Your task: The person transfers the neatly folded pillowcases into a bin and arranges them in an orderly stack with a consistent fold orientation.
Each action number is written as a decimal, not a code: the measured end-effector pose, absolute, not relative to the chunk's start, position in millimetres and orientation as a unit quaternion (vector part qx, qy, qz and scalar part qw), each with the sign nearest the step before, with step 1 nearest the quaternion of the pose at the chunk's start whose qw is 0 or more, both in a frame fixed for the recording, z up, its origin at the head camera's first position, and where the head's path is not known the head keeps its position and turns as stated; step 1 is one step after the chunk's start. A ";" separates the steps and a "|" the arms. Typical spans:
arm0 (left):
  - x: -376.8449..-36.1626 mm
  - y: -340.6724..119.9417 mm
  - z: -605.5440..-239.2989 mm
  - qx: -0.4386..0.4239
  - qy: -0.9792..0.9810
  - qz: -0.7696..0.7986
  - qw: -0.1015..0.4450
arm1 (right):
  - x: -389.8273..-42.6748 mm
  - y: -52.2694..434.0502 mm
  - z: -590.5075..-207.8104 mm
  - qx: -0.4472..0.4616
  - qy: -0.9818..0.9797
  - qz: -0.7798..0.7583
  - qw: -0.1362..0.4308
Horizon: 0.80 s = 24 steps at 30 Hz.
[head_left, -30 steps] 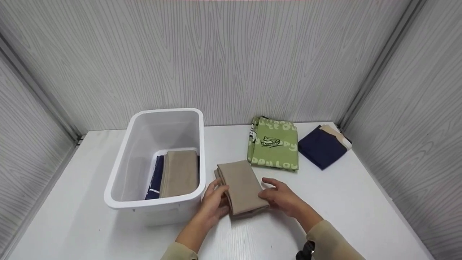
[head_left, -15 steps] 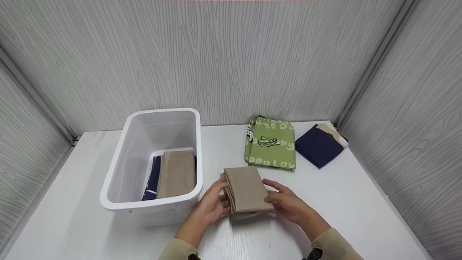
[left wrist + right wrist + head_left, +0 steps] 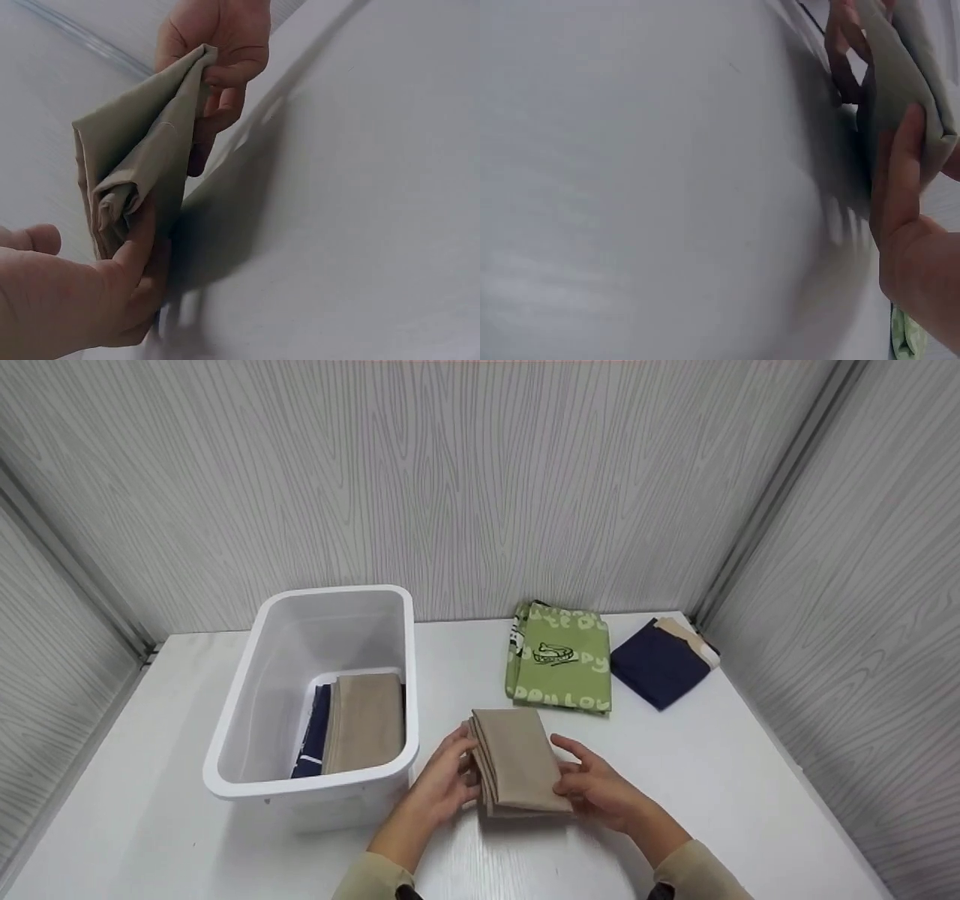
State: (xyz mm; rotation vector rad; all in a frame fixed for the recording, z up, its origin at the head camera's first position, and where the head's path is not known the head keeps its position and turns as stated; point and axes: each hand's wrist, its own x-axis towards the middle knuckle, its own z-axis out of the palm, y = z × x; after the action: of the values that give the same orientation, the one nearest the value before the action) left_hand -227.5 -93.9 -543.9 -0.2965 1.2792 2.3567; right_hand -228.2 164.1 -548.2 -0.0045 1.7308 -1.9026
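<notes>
between both sets of fingers, a folded tan cloth (image 3: 520, 761) is held just above the desk (image 3: 712, 780): the left hand (image 3: 444, 784) clamps its left edge, the right hand (image 3: 600, 789) its right edge. left of the fingers stands a white bin (image 3: 247, 720); beyond them lies a green cloth (image 3: 561, 667).

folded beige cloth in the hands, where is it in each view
Head: folded beige cloth low centre, right of the white bin.
Left wrist: left of centre, standing off the table.
Right wrist: upper right edge.
Shared landmark: the white table, and both hands gripping the cloth.
</notes>
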 end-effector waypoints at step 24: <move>-242.5 -92.5 -554.0 -0.053 0.589 0.781 0.201 | -251.1 159.5 -550.8 0.004 0.739 -0.626 0.250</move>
State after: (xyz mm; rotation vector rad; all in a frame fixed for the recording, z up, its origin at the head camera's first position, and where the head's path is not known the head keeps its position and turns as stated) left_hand -242.5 -92.5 -554.0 -0.1489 1.6459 2.1816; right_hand -251.1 159.5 -550.8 0.0102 2.0112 -1.7027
